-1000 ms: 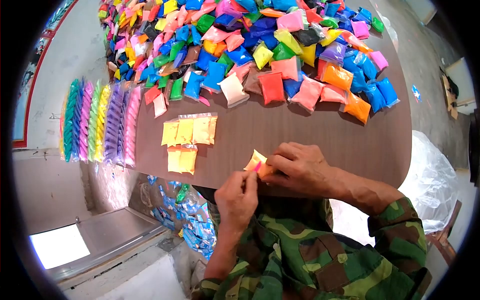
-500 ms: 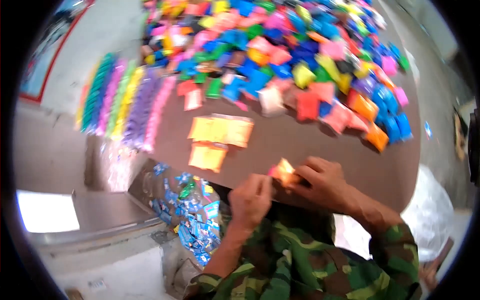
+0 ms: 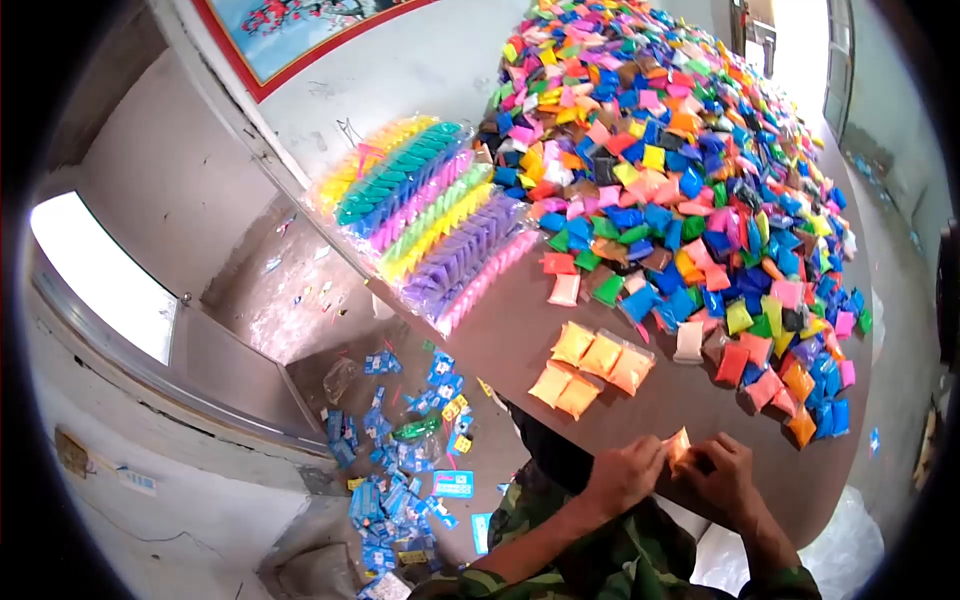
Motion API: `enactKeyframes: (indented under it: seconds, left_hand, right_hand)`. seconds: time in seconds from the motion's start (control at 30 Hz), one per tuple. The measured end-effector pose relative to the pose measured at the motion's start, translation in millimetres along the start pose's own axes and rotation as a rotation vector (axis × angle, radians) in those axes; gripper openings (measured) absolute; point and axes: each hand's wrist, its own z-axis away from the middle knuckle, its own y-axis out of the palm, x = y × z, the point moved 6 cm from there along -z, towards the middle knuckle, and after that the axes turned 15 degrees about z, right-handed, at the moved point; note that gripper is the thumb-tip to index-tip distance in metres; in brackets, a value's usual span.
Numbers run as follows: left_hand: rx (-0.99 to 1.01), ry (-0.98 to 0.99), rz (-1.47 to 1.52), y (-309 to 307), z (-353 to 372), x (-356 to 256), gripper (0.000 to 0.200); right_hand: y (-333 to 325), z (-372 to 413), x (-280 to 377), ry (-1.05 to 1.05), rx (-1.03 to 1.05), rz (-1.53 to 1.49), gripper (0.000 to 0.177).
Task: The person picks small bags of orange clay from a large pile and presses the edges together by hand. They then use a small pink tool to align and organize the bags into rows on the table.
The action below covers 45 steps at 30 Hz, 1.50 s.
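Observation:
A small orange packet is held up between my two hands over the near edge of the brown table. My left hand has its fingers closed at the packet's left side. From the right, my right hand pinches the same packet, with fingers curled and partly hiding it. Just beyond my left hand lie several orange packets, flat on the table in two short rows.
A large heap of multicoloured packets covers the table's far part. Clear bags of packets sorted by colour lie along the left edge. Blue wrappers litter the floor at left. Clear plastic sheeting lies at lower right.
The camera view has swung, so the table and hands appear farther right and lower. My left hand's fingers have come closer to the orange packet; my right hand still grips it.

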Motion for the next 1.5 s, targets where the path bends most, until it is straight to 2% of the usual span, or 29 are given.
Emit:
enactKeyframes:
  seconds: [0.07,0.17,0.3,0.4,0.5,0.57,0.6,0.63,0.67,0.7,0.77,0.97,1.13,1.33,1.5]
  left_hand:
    - [0.005,-0.061,0.073,8.7,0.7,-10.3,0.014]
    - [0.029,-0.099,0.029,15.6,1.8,14.5,0.015]
    - [0.034,-0.099,-0.007,-8.3,-3.1,20.0,0.015]
    - [-0.110,0.009,0.055,-32.0,3.1,11.6,0.013]
    - [-0.191,-0.052,0.129,-56.2,13.9,14.8,0.009]
    - [-0.215,-0.134,0.083,-77.8,17.1,27.6,0.007]
    - [-0.076,-0.598,0.451,-83.9,29.5,56.1,0.008]
    - [-0.343,-0.249,0.282,-97.7,24.6,56.4,0.012]
    - [-0.457,-0.170,0.288,-119.2,15.1,49.4,0.020]
    - [-0.447,-0.223,0.329,-132.5,15.2,57.0,0.015]
    - [-0.575,-0.154,0.268,-152.1,14.8,64.3,0.012]
    - [-0.683,-0.183,0.160,-193.5,3.1,101.1,0.019]
    - [-0.654,-0.206,0.081,-221.0,-22.5,140.6,0.020]
    - [-0.611,-0.167,-0.037,-223.9,-51.4,176.6,0.015]
    - [-0.623,-0.102,-0.138,-215.5,-56.5,190.8,0.012]
  right_hand:
    - [1.3,1.2,-0.2,-0.022,0.004,0.028,0.023]
    - [2.4,2.6,1.2,-0.024,-0.016,0.061,0.022]
    - [-2.1,-3.3,14.1,-0.031,-0.002,0.048,0.020]
    - [-1.1,-0.8,13.2,0.042,0.086,0.077,0.021]
    - [-4.4,0.5,22.5,0.070,0.057,0.088,0.022]
    - [-4.8,4.9,31.4,-0.005,-0.073,0.234,0.028]
    - [-3.2,7.6,34.4,-0.007,-0.048,0.317,0.037]
    - [-2.1,9.8,41.5,-0.007,-0.021,0.359,0.048]
    - [1.1,14.3,47.6,-0.026,0.040,0.419,0.062]
    - [3.5,15.8,55.8,-0.031,0.101,0.441,0.068]
    - [20.9,31.4,61.7,-0.039,0.221,0.488,0.083]
    - [32.0,36.9,64.7,0.038,0.252,0.486,0.084]
    - [36.2,43.5,69.8,0.014,0.210,0.503,0.080]
    - [36.3,40.7,69.7,0.002,0.192,0.488,0.079]
    - [37.6,37.4,65.8,0.000,0.214,0.494,0.090]
